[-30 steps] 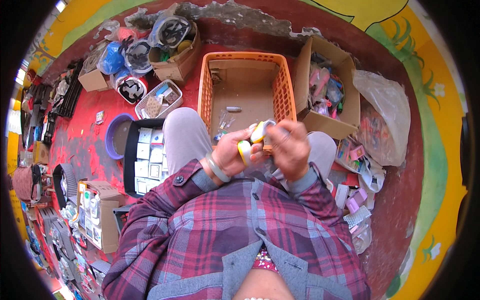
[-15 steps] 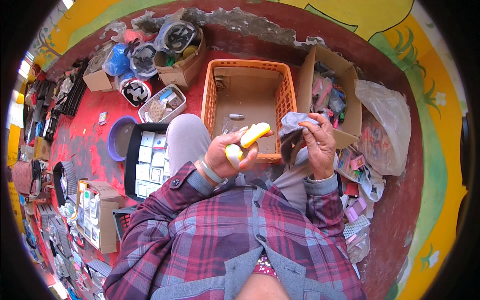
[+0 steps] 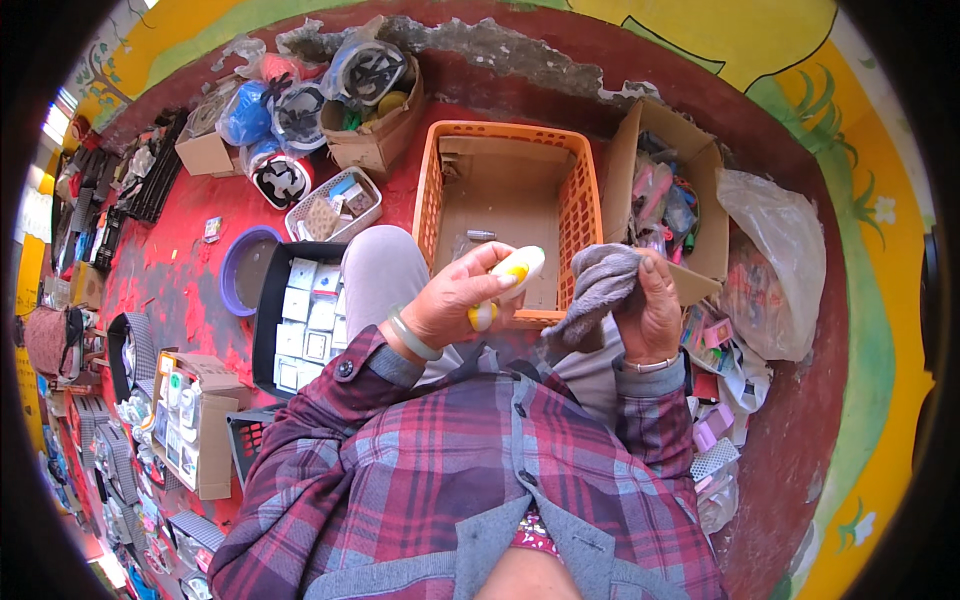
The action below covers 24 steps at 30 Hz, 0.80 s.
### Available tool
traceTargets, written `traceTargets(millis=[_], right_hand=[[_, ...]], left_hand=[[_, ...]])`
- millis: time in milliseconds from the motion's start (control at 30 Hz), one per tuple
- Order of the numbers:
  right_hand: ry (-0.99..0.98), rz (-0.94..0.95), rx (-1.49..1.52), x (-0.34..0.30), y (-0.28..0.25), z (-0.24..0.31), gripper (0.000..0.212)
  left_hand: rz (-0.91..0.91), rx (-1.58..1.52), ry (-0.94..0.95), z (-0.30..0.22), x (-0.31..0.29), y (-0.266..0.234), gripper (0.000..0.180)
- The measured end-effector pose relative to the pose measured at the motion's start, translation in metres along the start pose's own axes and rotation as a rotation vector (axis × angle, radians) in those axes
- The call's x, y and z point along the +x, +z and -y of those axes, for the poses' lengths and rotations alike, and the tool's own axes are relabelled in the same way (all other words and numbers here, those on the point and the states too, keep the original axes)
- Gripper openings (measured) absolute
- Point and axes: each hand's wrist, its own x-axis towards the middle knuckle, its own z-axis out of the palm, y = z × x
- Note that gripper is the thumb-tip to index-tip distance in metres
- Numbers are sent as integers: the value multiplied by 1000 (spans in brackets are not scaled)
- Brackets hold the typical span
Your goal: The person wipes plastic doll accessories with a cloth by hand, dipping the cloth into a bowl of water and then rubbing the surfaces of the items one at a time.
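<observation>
Red floor point(image 3: 183, 250), orange basket point(image 3: 580, 200) holding cardboard point(image 3: 500, 205), left hand point(image 3: 450, 300) gripping white-yellow pieces point(image 3: 526, 264), right hand point(image 3: 655, 318) clutching cloth point(image 3: 597, 285)

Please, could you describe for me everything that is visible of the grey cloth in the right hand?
The grey cloth looks soft and limp, though its exact fabric cannot be told. It is crumpled into folds: the upper part is bunched and lighter, and a darker end droops down toward the picture's lower left. The right hand holds it by its right side. In the picture it overlaps the near right corner of the orange basket; whether it touches the rim is unclear.
</observation>
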Motion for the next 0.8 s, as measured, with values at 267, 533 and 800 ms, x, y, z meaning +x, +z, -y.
traceTargets(millis=[267, 533, 800], right_hand=[[-98, 163, -62, -12, 7, -18, 24], [-80, 228, -332, -20, 15, -38, 26], [62, -47, -163, -16, 13, -37, 20]], left_hand=[[-111, 149, 69, -6, -4, 25, 29], [-72, 189, 39, -5, -6, 24, 25], [-98, 33, 180, 2, -3, 22, 27]])
